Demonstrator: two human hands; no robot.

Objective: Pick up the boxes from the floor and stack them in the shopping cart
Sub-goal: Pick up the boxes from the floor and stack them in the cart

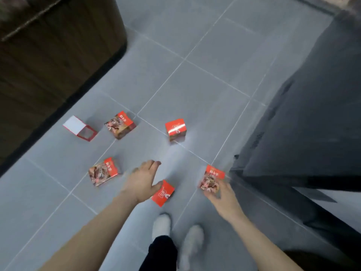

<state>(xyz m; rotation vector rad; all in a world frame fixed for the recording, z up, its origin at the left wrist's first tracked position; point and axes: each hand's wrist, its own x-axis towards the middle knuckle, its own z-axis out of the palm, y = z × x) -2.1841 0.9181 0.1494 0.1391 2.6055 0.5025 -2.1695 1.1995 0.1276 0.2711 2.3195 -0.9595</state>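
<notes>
Left hand (143, 182): arm stretched forward and down over the floor (205, 79), palm down, fingers straight and spread, gripping nothing. Thumb side just above a plain red box (163, 193) lying near the feet; contact unclear, some motion blur.

Right hand (218, 192): arm stretched forward, fingers curled round the lower edge of a printed box (213, 179), holding it clear of the floor, tilted, red flap end away from the body.

Other boxes on the grey tiles:
- printed box (103, 172) left of the left hand, tilted on the floor
- printed box (120, 125) further out
- red box (175, 130) standing upright, centre, well apart from the rest
- open white-and-red box (80, 128) far left, on its side, looks empty inside

Six boxes total: five on the floor, one in hand.

White shoes (176, 233) and dark trouser leg at bottom. Dark wood cabinet (48, 61) upper left, dark unit (312, 114) on the right. Cart not identifiable.
</notes>
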